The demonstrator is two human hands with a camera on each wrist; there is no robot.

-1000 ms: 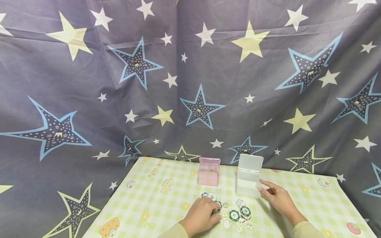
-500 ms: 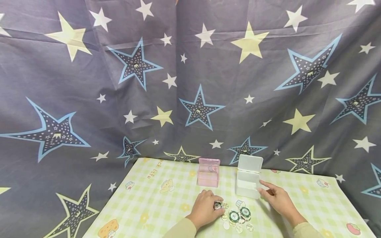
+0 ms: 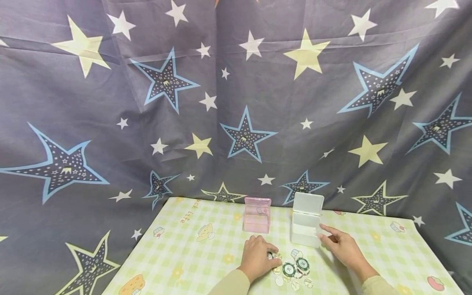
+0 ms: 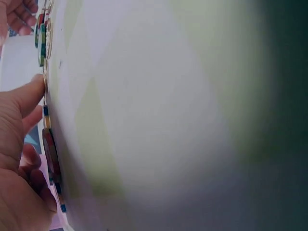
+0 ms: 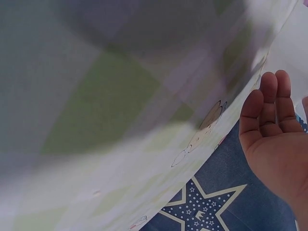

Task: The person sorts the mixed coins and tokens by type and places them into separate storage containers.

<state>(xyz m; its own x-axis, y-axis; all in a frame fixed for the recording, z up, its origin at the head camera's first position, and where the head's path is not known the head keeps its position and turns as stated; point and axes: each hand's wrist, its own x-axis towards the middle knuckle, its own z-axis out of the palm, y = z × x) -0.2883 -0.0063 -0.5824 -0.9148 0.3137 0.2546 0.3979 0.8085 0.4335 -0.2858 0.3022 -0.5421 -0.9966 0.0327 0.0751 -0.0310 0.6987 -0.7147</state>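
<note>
In the head view my left hand [image 3: 255, 259] is cupped low over the table, fingers and thumb curled around several dark-edged poker chips [image 3: 269, 255]. Its thumb and index fingertip reach the gold-coloured coins [image 3: 278, 257]. From the left wrist, the chips [image 4: 50, 151] show flat on the cloth beside the bent fingers. My right hand [image 3: 343, 247] has its fingers extended, fingertips right at the right wall of an open white box [image 3: 305, 239]. In the right wrist view this hand [image 5: 274, 139] has several straight fingers side by side.
Green-edged poker chips [image 3: 289, 269] and several gold and silvery coins [image 3: 295, 284] lie between the hands. An open pink box [image 3: 257, 226] stands behind them, left of the white one. A checked tablecloth [image 3: 206, 262] covers the table; a star-patterned curtain [image 3: 184, 123] hangs behind.
My left hand has moved right toward the coins, drawing along the dark-edged chips that lay ahead of its fingers. The right hand has stayed at the white box.
</note>
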